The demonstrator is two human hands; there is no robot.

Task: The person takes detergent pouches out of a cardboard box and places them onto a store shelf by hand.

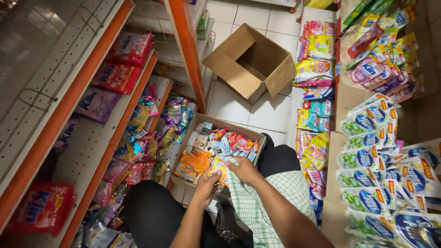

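A long orange-edged metal shelf rack [69, 110] fills the left side, its tiers holding pink, red and purple flat packets. On the right, a lower display [390, 174] carries rows of white pouches with green and blue labels. Between them the white tiled floor [257, 110] holds an open, tilted cardboard box [250, 62] and a row of bright yellow, pink and teal bags [314, 92] along the right-hand display's foot.

Nearer, a shallow cardboard carton [216, 149] rests by the person's dark-trousered knees, packed with small orange, red and blue sachets [216, 147].

The left hand [206, 186] and right hand [244, 169] meet over the carton's near edge, fingers curled round a small yellow-and-orange sachet [220, 172] held between them. A green-checked white cloth [257, 206] drapes below the right forearm.
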